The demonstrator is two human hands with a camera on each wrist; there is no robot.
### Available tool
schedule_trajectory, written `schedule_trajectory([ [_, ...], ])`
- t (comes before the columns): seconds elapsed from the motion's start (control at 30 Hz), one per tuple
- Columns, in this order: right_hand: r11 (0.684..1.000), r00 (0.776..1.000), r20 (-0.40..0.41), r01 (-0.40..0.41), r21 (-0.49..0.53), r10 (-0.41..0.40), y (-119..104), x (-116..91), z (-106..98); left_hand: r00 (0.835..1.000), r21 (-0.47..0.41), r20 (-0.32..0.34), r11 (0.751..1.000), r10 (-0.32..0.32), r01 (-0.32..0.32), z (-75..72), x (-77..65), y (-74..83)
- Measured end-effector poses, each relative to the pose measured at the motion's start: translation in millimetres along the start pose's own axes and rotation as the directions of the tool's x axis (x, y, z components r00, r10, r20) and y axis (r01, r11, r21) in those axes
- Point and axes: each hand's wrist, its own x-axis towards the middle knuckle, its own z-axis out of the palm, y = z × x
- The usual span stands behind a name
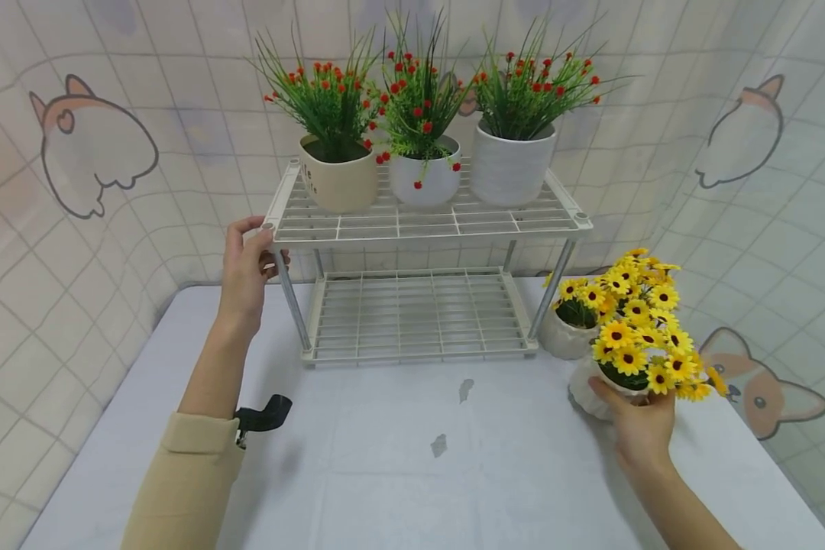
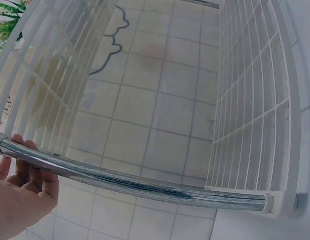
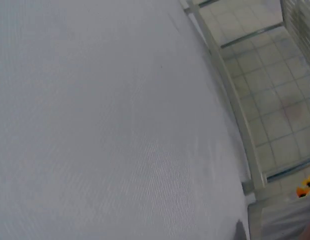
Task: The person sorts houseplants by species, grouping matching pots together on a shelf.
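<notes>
Here's the front white pot (image 1: 584, 391), with yellow daisy-like flowers (image 1: 649, 328) spilling over its rim, right inside the right hand (image 1: 642, 428): thumb on the near side, other fingers partly hidden by blooms but clamped round it. Whether its base touches the tabletop (image 1: 385, 473), I can't tell. Just beyond those fingertips, close against the first, sits the second white pot (image 1: 565, 340), also full of yellow, beside the two-tier wire rack (image 1: 292, 298).

Over to the left hand (image 1: 244, 267)! Thumb on the rack's front corner, fingers curled round the top of the metal post, as the left wrist view shows; it looks like a steadying grip.

Further in from those fingers, on the upper shelf (image 1: 426, 235), three red-flowered plants stand in a row: cream pot (image 1: 340, 179) nearest the left hand, then the small white pot (image 1: 424, 182), then the ribbed white pot (image 1: 512, 164).

So how far along? Partway, I'd judge: three pots are up on the rack, while both yellow-flowered ones are off it, to the right. The lower shelf (image 1: 419, 357) lies below the left fingers, and settling that yellow pair seems to be what's left.
</notes>
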Motion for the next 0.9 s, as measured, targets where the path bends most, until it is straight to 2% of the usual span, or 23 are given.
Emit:
schedule_trajectory([
  [0.17, 1.000, 0.995, 0.099, 0.000, -0.031, 0.003, -4, -14, 16, 1.000, -0.005, 0.004, 1.000, 0.002, -0.002, -0.2, 0.6, -1.3],
  [0.37, 0.994, 0.975, 0.224, 0.030, -0.108, -0.005, -6, -31, 36, 1.000, 0.003, -0.007, 1.000, 0.012, -0.012, -0.1, 0.1, -2.0],
  [0.73, 0.985, 0.917, 0.368, 0.172, -0.015, -0.155, -2, -51, 79, 1.000, 0.005, -0.013, 1.000, 0.013, -0.013, 0.8, 0.2, -2.5],
  [0.9, 0.981, 0.900, 0.400, 0.194, -0.011, -0.174, -4, -53, 99, 1.000, 0.012, -0.010, 1.000, 0.012, -0.012, -0.1, -0.3, -2.4],
])
